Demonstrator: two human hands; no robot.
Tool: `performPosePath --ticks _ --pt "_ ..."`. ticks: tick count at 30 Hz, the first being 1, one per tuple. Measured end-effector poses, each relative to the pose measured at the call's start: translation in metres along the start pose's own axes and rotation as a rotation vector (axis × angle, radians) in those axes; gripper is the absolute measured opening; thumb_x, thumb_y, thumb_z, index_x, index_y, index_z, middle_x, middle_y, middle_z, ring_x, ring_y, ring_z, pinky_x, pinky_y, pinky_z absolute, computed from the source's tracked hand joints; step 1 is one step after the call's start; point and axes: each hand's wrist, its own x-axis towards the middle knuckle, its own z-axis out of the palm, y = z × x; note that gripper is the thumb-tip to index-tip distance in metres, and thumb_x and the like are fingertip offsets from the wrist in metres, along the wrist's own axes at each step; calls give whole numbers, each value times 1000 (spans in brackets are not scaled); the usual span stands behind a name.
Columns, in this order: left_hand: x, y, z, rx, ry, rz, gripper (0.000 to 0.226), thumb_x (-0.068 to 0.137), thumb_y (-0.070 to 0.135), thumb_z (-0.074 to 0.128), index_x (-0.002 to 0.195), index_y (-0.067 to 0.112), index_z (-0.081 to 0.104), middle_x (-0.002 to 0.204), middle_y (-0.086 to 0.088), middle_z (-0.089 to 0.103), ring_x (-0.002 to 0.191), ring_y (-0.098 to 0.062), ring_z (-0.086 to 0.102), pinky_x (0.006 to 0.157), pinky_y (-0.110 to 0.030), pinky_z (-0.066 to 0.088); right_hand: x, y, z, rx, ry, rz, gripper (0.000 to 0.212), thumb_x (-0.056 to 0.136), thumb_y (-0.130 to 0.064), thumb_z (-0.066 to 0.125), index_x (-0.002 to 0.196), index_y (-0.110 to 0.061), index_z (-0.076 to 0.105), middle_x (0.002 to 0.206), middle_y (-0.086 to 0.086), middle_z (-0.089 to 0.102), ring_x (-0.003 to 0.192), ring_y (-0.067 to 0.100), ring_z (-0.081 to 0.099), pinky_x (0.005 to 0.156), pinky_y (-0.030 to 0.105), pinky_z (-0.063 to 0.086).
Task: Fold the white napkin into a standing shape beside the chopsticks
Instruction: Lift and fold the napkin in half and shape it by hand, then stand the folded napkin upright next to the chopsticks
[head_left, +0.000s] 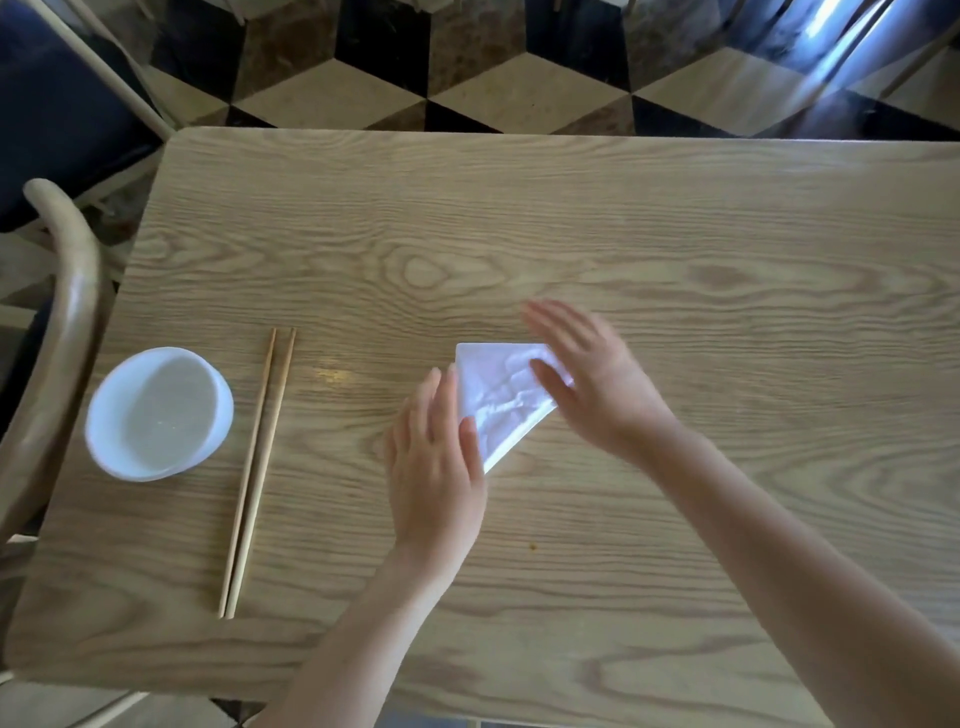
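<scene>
Wooden counter (623, 218), chair (67, 322) at its left edge. Both hands flat and open, gripping nothing. Left hand (436, 457) presses the napkin's left edge. Right hand (597, 384) covers its right side, blurred, so contact there is unclear. White bowl (158, 413) far left. Napkin (501, 397) lies mid-counter, folded to a flat triangle, well apart from the chopsticks (257, 473). Looks thin, soft and light, so creases probably need firm pressing or it won't stand. Best held at corners and fold edges.
</scene>
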Motion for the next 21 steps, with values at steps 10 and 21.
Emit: performPosePath --ticks 10,21 --pt "-4 -6 44 236 -121 -21 57 97 37 19 145 6 26 153 -10 25 141 -22 24 111 -49 19 -10 10 50 -354 -211 -212 58 98 -44 17 146 -14 25 154 2 25 142 18 21 115 38 17" --pt "6 -4 21 -171 -94 -61 64 88 31 45 143 4 26 135 -13 50 124 -30 47 105 -45 34 -23 52 23 -329 -158 80 64 95 -50 5 146 -16 24 155 -2 22 143 12 10 116 34 1"
